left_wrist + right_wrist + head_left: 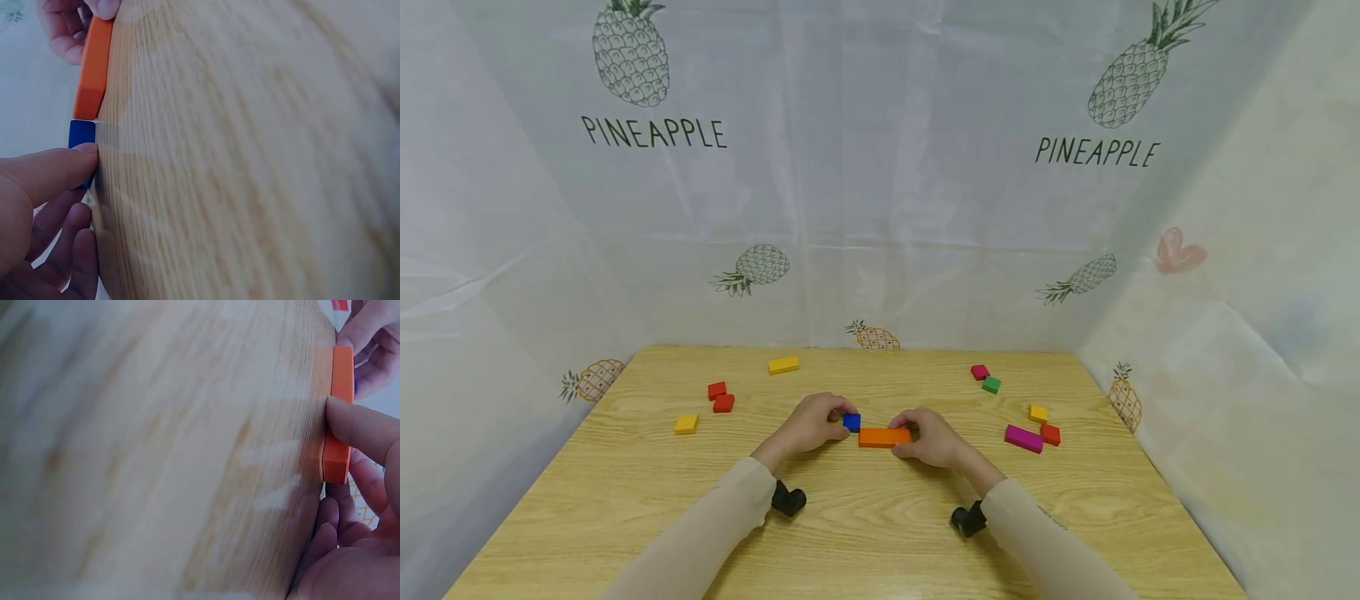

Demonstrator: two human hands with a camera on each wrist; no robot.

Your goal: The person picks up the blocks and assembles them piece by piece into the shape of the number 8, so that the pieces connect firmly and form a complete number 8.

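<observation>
Near the middle of the table, my left hand [811, 423] pinches a small blue block [852, 422] between thumb and fingers. Just right of it lies a long orange block [880, 437], its right end gripped by my right hand [934, 438]. In the left wrist view the blue block [82, 132] stands right at the near end of the orange block [94, 69]. The right wrist view shows my right thumb pressed along the side of the orange block [341, 369], fingers on its other side; the blue one is mostly hidden there.
On the left of the wooden table [865, 533] lie two red blocks [723, 404] and yellow blocks [687, 424]. To the right are a purple block [1024, 438], a red block [1050, 434], a yellow block [1038, 413], a green block [992, 385] and a crimson block [980, 372].
</observation>
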